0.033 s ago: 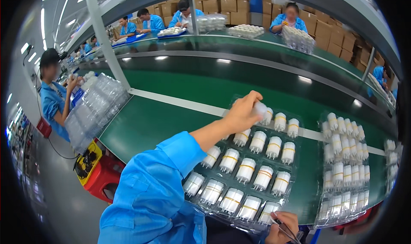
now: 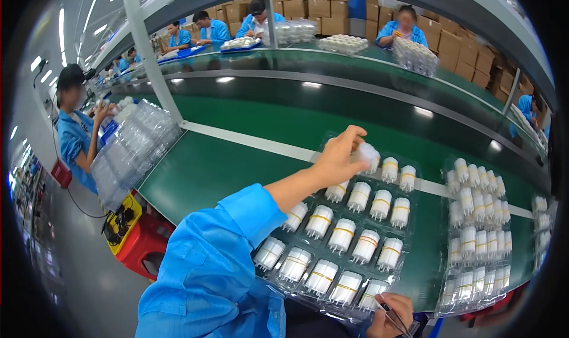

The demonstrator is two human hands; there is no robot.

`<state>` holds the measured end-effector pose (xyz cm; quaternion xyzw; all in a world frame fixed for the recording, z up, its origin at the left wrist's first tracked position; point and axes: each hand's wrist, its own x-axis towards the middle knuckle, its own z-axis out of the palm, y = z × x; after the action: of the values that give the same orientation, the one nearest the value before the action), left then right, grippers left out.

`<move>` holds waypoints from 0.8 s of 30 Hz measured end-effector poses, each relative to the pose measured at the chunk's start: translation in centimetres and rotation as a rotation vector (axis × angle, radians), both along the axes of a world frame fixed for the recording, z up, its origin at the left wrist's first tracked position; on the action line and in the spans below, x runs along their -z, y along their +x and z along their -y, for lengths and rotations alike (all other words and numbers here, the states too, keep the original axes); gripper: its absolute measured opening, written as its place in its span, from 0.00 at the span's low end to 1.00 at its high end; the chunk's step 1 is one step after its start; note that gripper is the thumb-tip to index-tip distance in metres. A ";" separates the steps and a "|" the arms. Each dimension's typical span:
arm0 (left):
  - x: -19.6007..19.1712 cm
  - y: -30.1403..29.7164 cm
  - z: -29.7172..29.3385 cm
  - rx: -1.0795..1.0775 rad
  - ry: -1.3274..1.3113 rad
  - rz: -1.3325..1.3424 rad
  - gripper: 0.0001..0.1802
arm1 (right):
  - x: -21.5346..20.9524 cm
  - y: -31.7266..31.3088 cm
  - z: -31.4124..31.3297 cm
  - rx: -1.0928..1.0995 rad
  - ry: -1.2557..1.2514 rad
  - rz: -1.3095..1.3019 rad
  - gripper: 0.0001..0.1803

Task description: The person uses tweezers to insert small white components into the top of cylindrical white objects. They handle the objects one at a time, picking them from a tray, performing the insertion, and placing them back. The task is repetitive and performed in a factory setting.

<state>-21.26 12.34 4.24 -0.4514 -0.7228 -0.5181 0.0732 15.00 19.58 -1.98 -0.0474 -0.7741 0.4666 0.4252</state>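
Note:
A clear plastic tray (image 2: 409, 243) stands before me, its pockets filled with white cylindrical parts (image 2: 342, 235), each with metal pins and a yellow band. At the far row, my left hand (image 2: 342, 158) has its fingers curled round a whitish rounded piece (image 2: 368, 153), slightly blurred, above the pockets. That hand and forearm cover some of the tray's far left pockets. Near the tray's close right corner my right hand (image 2: 392, 315) is closed on metal tweezers (image 2: 396, 321), their tips near the nearest right cylinder (image 2: 373, 295).
A second filled tray (image 2: 479, 237) stands to the right on the green table (image 2: 207, 178). Stacked clear trays (image 2: 133, 151) rise at the left, above a red stool (image 2: 139, 249) with a yellow bin (image 2: 123, 219). A metal post (image 2: 151, 59) stands at the table's edge; co-workers sit beyond the belt.
The whitish piece in my left hand has moved slightly to the right and shows more between the fingers. My right hand has hardly moved.

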 end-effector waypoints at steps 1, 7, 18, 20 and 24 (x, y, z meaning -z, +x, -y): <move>-0.8 0.9 0.4 -0.006 -0.014 0.008 0.30 | -0.3 -0.1 0.0 0.048 0.115 0.036 0.13; -5.6 7.3 5.6 0.251 0.053 0.432 0.27 | -0.8 -0.7 -1.0 0.137 0.413 0.057 0.12; -2.8 18.4 14.7 0.278 0.325 0.471 0.31 | -2.0 -1.2 -2.3 0.100 0.096 -0.078 0.12; -0.9 19.3 14.0 0.162 0.313 0.310 0.30 | -3.7 -2.4 -0.8 0.177 -0.046 -0.210 0.14; 1.5 21.2 12.1 -0.013 0.376 0.234 0.31 | -7.0 -5.0 2.8 -0.074 -0.141 -0.219 0.17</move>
<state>-0.03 0.26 2.72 -0.3617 -0.6200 -0.6922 0.0750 9.99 16.81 5.01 0.0029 -0.6897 0.5376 0.4851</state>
